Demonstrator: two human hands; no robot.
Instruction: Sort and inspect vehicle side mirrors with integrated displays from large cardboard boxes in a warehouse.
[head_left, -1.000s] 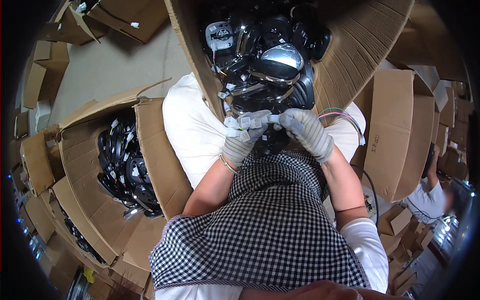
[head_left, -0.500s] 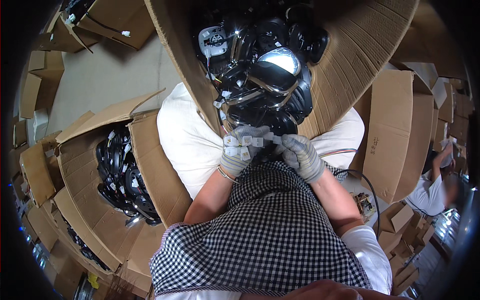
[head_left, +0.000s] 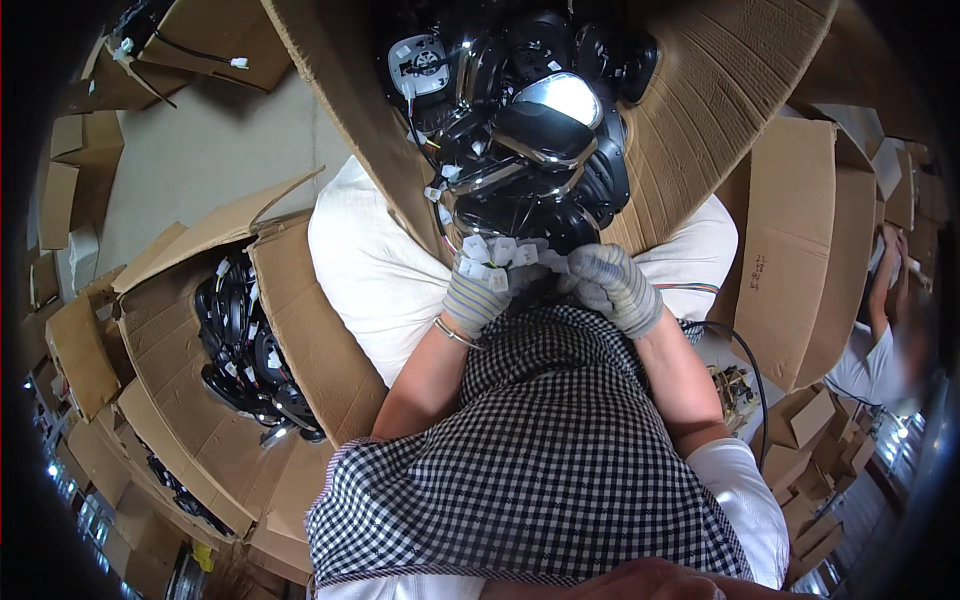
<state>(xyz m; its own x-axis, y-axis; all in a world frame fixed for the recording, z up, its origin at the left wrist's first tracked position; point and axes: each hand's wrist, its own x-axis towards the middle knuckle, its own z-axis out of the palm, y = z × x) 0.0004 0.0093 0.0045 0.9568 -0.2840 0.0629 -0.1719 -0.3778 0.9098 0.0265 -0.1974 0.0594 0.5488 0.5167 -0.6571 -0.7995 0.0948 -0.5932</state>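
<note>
My left hand (head_left: 475, 303), in a grey striped glove, is closed around a bunch of white plastic wire connectors (head_left: 502, 252). Their faces stick out above its fingers. Beside it, my right hand (head_left: 618, 292), gloved alike, pinches at a white connector (head_left: 553, 261) on the bunch's right side; the fingertips partly hide it. Just beyond both hands lie glossy black housings with chrome trim (head_left: 545, 135), heaped in a large cardboard box (head_left: 715, 110) between my knees. Dark wires with small white plugs (head_left: 433, 193) hang at the heap's left.
An open carton (head_left: 300, 320) on my left holds black parts with wires. To my right stand a tall carton (head_left: 785, 250), a black cable (head_left: 745, 345) and thin coloured wires (head_left: 690, 287). Another person (head_left: 870, 360) is at the far right. Stacked cartons surround the floor (head_left: 220, 160).
The view has shifted slightly. My right hand has turned a little, its fingers more bunched at the connector. The left hand's connectors have tilted and moved up a little.
</note>
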